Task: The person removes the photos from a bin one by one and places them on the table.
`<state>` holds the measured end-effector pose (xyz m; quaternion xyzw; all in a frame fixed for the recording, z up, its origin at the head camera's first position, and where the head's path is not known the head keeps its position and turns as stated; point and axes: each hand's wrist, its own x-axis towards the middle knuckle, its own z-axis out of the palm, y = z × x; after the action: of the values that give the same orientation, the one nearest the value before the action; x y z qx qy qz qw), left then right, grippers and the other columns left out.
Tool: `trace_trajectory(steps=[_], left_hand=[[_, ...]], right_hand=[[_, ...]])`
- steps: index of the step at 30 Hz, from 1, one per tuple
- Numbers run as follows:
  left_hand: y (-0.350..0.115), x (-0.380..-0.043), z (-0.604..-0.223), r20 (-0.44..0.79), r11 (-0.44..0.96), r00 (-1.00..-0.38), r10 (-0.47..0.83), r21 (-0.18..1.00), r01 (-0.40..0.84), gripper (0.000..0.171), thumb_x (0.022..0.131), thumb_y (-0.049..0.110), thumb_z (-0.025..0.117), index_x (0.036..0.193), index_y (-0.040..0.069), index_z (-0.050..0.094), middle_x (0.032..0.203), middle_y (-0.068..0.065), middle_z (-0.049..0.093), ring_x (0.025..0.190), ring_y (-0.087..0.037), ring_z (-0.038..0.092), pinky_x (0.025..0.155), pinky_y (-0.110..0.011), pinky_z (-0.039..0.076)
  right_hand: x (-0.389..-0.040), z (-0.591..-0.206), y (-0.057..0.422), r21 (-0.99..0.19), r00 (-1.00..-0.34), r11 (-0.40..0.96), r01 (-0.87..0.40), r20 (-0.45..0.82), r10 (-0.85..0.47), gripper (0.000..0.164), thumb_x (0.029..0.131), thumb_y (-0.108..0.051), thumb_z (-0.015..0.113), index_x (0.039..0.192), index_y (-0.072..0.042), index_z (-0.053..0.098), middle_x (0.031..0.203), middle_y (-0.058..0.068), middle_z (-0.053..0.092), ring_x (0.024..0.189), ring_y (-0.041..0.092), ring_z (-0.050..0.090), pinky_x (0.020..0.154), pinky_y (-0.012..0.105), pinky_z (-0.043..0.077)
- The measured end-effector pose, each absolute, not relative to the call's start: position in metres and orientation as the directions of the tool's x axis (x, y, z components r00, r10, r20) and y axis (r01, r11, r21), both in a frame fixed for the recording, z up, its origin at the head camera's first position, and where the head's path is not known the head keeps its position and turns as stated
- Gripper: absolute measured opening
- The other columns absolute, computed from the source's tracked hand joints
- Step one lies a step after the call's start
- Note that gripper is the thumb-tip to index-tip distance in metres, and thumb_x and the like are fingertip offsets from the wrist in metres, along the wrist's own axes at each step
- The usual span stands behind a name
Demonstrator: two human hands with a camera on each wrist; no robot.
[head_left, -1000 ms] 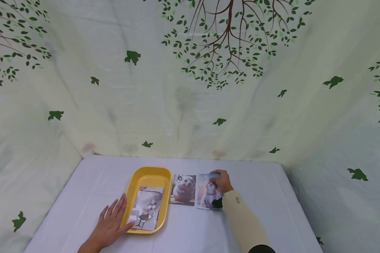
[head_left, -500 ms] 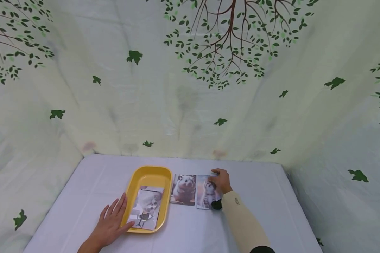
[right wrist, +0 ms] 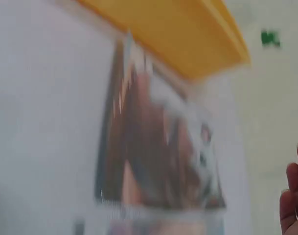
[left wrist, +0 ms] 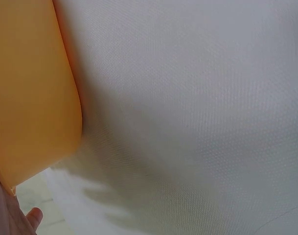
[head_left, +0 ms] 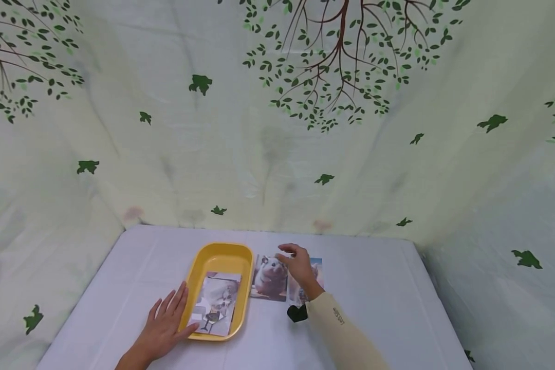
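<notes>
My left hand (head_left: 164, 321) rests with spread, straight fingers on the left rim of a yellow tray (head_left: 226, 250). In the tray lies a grey-and-white picture card (head_left: 219, 295), its lower left corner by my thumb. To the right of the tray a hamster picture card (head_left: 270, 282) lies flat on the table. Beside that is a kitten picture card (head_left: 317, 267), mostly covered by my right hand (head_left: 300, 267). The right hand hovers over the gap between these two cards, fingers loosely bent toward the hamster card, holding nothing. The right wrist view is blurred.
A white cloth covers the table (head_left: 374, 277). Behind and at both sides hang pale curtains (head_left: 189, 154) printed with leaves and branches. A black heart-shaped piece (head_left: 297, 313) sits at my right cuff.
My right hand has left the kitten card's top edge and moved left toward the hamster card. The kitten card stays about where it was. My left hand keeps its place on the tray.
</notes>
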<state>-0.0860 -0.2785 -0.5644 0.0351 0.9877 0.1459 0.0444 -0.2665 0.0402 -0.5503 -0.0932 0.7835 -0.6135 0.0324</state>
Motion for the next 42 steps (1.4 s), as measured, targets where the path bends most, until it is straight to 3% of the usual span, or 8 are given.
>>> trace_trajectory(steps=[5,12,15,21,27,35,42], left_hand=[[-0.278,-0.087,-0.563,-0.094,0.952,-0.992,0.078,0.302,0.046,0.097,0.088,0.061,0.053,0.151,-0.004,0.017,0.157,-0.020,0.019,0.139,-0.043,0.016,0.107,-0.065,0.010],[-0.278,-0.088,-0.563,-0.113,0.953,-0.991,0.069,0.301,0.032,0.100,0.087,0.062,0.053,0.151,-0.005,0.016,0.157,-0.020,0.019,0.139,-0.045,0.016,0.107,-0.066,0.010],[-0.278,-0.088,-0.563,-0.124,0.952,-0.990,0.066,0.304,0.026,0.100,0.087,0.063,0.053,0.151,-0.005,0.017,0.156,-0.021,0.019,0.139,-0.045,0.016,0.107,-0.066,0.010],[-0.278,-0.087,-0.563,-0.127,0.951,-0.990,0.068,0.309,0.026,0.099,0.087,0.063,0.053,0.150,-0.006,0.019,0.156,-0.022,0.019,0.140,-0.045,0.015,0.107,-0.067,0.009],[-0.278,-0.086,-0.566,-0.090,0.956,-0.993,0.071,0.290,0.042,0.098,0.087,0.062,0.054,0.149,-0.006,0.021,0.156,-0.022,0.021,0.139,-0.043,0.017,0.107,-0.067,0.008],[-0.279,-0.087,-0.567,-0.093,0.956,-0.993,0.076,0.289,0.046,0.098,0.086,0.062,0.055,0.149,-0.007,0.024,0.156,-0.022,0.021,0.139,-0.044,0.016,0.107,-0.068,0.008],[-0.279,-0.088,-0.564,-0.125,0.954,-0.989,0.074,0.298,0.034,0.098,0.086,0.063,0.054,0.148,-0.007,0.025,0.156,-0.023,0.021,0.139,-0.044,0.016,0.107,-0.067,0.008]], right_hand=[[-0.246,-0.538,0.001,-0.970,-0.962,0.221,-0.104,0.041,-0.272,0.026,0.087,-0.015,0.072,0.111,-0.005,0.069,0.111,0.008,0.067,0.106,0.028,0.059,0.091,0.037,0.049],[-0.228,-0.533,-0.045,-0.976,-0.868,0.203,-0.076,-0.035,-0.495,0.028,0.087,-0.008,0.071,0.114,-0.004,0.067,0.108,0.015,0.067,0.086,0.012,0.062,0.079,0.026,0.054],[-0.222,-0.532,-0.063,-0.973,-0.852,0.229,-0.025,-0.099,-0.514,0.027,0.086,-0.008,0.072,0.112,-0.007,0.069,0.107,0.014,0.067,0.083,0.009,0.061,0.077,0.023,0.054],[-0.214,-0.540,-0.091,-0.982,-0.877,0.183,0.043,-0.125,-0.464,0.026,0.084,-0.003,0.072,0.110,-0.002,0.069,0.102,0.013,0.069,0.081,0.010,0.062,0.077,0.026,0.055],[-0.207,-0.556,-0.110,-0.977,-0.944,0.204,0.059,-0.121,-0.307,0.026,0.080,0.000,0.074,0.105,0.002,0.070,0.092,0.010,0.069,0.074,0.008,0.059,0.072,0.025,0.054],[-0.200,-0.570,-0.121,-0.914,-0.984,0.405,0.035,-0.101,-0.144,0.021,0.079,-0.006,0.076,0.100,-0.005,0.072,0.088,-0.001,0.068,0.080,0.010,0.062,0.073,0.027,0.053],[-0.194,-0.569,-0.122,-0.820,-0.989,0.571,0.036,-0.110,-0.096,0.020,0.081,-0.017,0.077,0.100,-0.012,0.075,0.090,-0.009,0.066,0.090,0.014,0.054,0.089,0.034,0.045]])
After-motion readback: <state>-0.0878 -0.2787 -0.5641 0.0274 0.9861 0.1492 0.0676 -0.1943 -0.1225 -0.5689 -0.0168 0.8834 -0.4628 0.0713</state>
